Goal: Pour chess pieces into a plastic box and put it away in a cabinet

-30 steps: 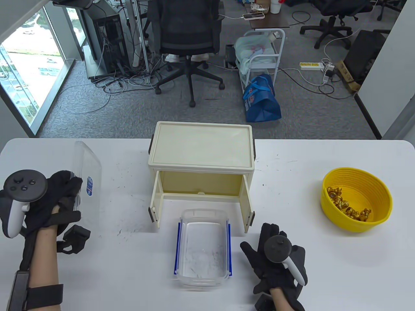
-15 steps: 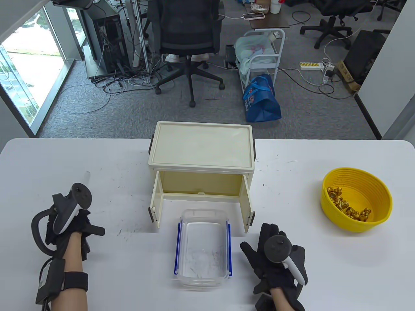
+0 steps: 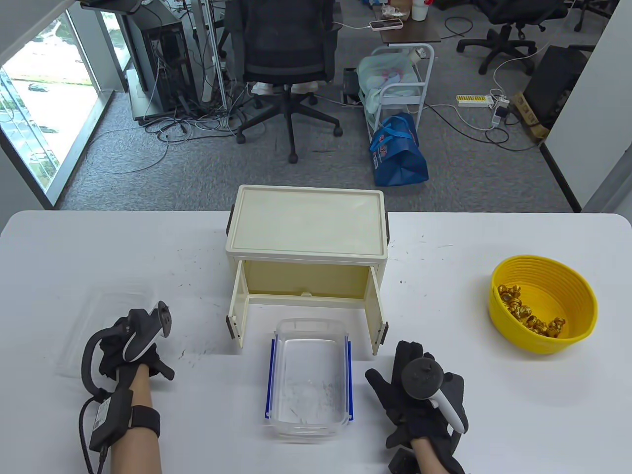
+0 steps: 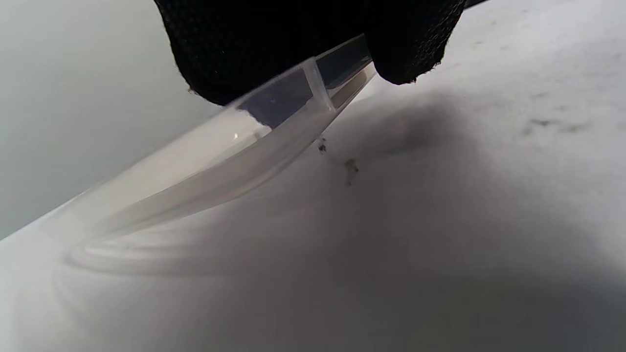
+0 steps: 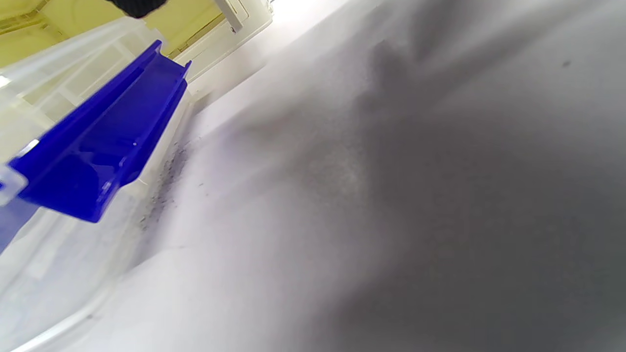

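Note:
The clear plastic box with blue side clips stands open on the table in front of the cream cabinet, whose two doors are open. The box's clear lid lies low on the table at the left. My left hand pinches the lid's edge, as the left wrist view shows with the fingers on the lid. My right hand rests flat and open on the table just right of the box. Gold chess pieces lie in a yellow bowl at the right.
The cabinet stands at the table's far middle, its interior bare as far as I can see. The white table shows dark scuff marks. Office chairs, cables and a blue bag are on the floor beyond the far edge.
My left hand has brought the lid down from upright to low on the table and has turned and moved nearer. The right hand, box and bowl have not moved.

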A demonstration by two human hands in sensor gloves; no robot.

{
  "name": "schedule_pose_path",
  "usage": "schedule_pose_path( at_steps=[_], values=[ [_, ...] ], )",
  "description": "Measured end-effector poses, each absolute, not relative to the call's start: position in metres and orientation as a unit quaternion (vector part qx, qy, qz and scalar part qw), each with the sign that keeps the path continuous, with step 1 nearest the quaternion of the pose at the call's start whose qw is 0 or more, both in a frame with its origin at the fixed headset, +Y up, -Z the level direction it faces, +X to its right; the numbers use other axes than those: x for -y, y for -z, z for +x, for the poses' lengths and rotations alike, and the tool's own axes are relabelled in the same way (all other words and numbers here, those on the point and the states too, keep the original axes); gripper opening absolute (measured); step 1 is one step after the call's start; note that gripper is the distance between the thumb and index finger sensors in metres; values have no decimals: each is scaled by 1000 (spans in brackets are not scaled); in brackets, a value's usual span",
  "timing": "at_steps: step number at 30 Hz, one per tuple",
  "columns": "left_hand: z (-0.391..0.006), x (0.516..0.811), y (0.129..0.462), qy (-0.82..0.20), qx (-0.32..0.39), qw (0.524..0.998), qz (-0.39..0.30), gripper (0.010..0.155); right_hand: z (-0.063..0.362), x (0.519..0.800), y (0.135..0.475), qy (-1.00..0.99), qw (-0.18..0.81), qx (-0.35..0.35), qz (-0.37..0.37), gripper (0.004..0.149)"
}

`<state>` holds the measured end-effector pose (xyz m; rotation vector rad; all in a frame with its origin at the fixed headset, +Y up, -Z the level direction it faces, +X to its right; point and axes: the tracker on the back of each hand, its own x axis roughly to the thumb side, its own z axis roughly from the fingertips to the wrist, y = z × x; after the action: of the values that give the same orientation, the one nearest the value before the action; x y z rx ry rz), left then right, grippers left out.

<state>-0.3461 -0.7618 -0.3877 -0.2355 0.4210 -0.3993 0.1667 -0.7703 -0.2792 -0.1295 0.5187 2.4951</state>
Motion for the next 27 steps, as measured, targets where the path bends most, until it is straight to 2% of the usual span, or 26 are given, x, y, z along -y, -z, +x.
schedule_pose_path(
  at_steps=[5,8,11,20,27],
  values=[
    [-348,769,390,199,-204,950,-125,45,167,770,280,-935,291,-196,-48,90],
    [-352,762,389,157,-212,955,-137,50,167,770,280,-936,291,-194,-47,90],
    [-354,749,385,105,-219,963,-117,59,166,769,279,-937,289,-191,-45,90],
    [-357,671,365,-86,-186,978,-35,66,167,768,277,-939,288,-182,-40,90],
    [-352,615,340,-285,-115,951,26,70,166,766,274,-942,284,-175,-31,90]
  ],
)
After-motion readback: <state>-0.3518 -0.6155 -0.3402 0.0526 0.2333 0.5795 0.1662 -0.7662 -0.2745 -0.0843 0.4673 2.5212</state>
